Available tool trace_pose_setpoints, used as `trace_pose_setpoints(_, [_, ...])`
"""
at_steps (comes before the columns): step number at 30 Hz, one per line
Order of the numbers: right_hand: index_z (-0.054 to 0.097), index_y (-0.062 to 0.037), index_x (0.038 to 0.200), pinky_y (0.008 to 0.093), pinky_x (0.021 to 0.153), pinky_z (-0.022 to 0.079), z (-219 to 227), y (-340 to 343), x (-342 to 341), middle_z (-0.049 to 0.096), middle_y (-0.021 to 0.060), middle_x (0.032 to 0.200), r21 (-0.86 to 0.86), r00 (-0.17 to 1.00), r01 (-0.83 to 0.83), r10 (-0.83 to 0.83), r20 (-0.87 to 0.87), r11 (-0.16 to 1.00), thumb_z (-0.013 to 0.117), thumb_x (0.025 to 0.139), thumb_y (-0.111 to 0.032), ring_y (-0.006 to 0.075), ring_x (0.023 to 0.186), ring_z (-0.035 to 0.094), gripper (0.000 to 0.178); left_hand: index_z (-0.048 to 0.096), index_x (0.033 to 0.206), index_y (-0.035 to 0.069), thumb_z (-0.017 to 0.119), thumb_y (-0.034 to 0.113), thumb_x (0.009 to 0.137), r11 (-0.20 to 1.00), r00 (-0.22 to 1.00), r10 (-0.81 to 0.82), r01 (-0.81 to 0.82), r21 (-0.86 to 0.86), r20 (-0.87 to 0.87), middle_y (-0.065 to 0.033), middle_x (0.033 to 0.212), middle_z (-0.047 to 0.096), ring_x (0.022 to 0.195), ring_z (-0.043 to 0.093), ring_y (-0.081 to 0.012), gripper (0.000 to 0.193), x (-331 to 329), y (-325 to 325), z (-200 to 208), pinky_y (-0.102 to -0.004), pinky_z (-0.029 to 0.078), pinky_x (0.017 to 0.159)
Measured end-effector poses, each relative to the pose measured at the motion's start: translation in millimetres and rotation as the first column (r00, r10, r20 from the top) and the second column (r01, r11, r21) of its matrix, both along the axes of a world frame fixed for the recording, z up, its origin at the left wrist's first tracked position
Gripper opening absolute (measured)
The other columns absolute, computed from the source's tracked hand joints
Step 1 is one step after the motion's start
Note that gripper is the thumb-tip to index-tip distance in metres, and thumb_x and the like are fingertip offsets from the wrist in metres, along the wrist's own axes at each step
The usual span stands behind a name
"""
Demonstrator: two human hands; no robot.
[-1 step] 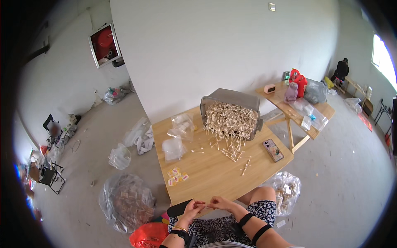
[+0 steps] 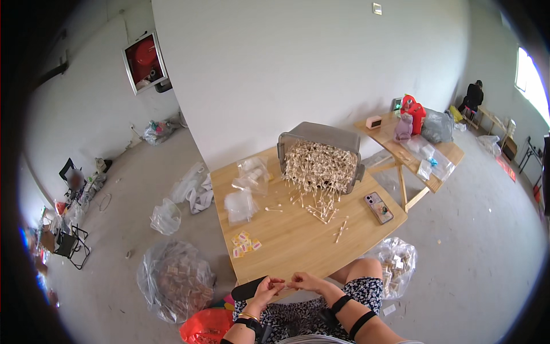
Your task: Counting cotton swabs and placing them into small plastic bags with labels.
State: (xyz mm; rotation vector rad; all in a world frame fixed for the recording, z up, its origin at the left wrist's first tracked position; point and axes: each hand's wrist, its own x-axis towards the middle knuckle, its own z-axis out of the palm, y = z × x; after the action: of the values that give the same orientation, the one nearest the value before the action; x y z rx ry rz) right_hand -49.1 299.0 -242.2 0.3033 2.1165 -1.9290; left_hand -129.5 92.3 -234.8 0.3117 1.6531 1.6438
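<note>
Close to my lap, at the table's front edge, my left hand (image 2: 269, 288) and my right hand (image 2: 305, 282) meet with fingertips nearly touching. Both are closed in a pinch; whatever lies between the fingers is too small to make out. A dark flat rounded thing (image 2: 248, 288) shows beside my left hand. Farther up the wooden table (image 2: 275, 246), a grey plastic bin (image 2: 321, 133) lies tipped on its side, its opening toward me. Cotton swabs (image 2: 321, 166) fill it and spill onto the tabletop. Small yellow-and-white cards (image 2: 245, 245) and clear plastic bags (image 2: 240, 206) lie at the left.
A phone (image 2: 378, 207) rests at the table's right. Large clear bags of small packets stand on the floor, one at the left (image 2: 175, 281) and one at the right (image 2: 395, 266). A red bag (image 2: 209, 325) is by my left forearm. A second table (image 2: 447, 157) stands beyond.
</note>
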Motion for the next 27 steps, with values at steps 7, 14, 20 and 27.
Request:
trace_pose_setpoints(7, [0.069,-0.0052,0.094,0.0267,0.064,0.044,-3,-5,7,0.062,0.0038,0.075,-0.047,0.984,0.084,-0.09,-0.151,0.995,0.079,0.087,-0.037,0.0133,0.07,0.055,0.034,0.063,0.117,0.007,0.075,0.017,0.092,0.991,0.996,-0.08,0.083,0.102,-0.036,-0.0041,0.112,0.071,0.097,0.065,-0.0096,0.029,-1,-1,-14,-0.0243,0.051,0.083])
trace_pose_setpoints(14, [0.073,-0.0043,0.098,0.0307,0.073,0.048,29,-12,7,0.061,0.0089,0.083,0.364,0.87,0.33,-0.131,-0.474,0.871,0.077,0.086,-0.024,0.0184,0.082,0.06,0.024,0.063,0.124,0.004,0.073,0.023,0.094,0.999,0.959,-0.04,0.029,-0.043,-0.28,-0.007,0.109,0.073,0.1,0.068,-0.0133,0.037,8,15,8,-0.0274,0.052,0.088])
trace_pose_setpoints(20, [0.073,-0.0029,0.098,0.0306,0.079,0.049,100,4,16,0.062,0.008,0.093,0.092,0.824,0.394,-0.307,-0.476,0.915,0.074,0.09,-0.021,0.0171,0.088,0.061,0.02,0.074,0.107,0.002,0.077,0.025,0.09,0.969,0.942,-0.162,0.095,-0.227,-0.296,-0.0054,0.1,0.075,0.091,0.068,-0.0113,0.028,37,25,91,-0.0287,0.053,0.085])
trace_pose_setpoints(27, [0.07,-0.0012,0.098,0.0267,0.077,0.047,130,16,49,0.061,0.0046,0.092,0.028,0.768,0.472,-0.395,-0.504,0.881,0.073,0.093,-0.02,0.0127,0.085,0.059,0.02,0.074,0.108,0.001,0.075,0.018,0.091,0.963,0.951,0.13,-0.054,0.264,-0.28,-0.0035,0.102,0.074,0.095,0.065,-0.009,0.024,29,17,151,-0.0277,0.05,0.089])
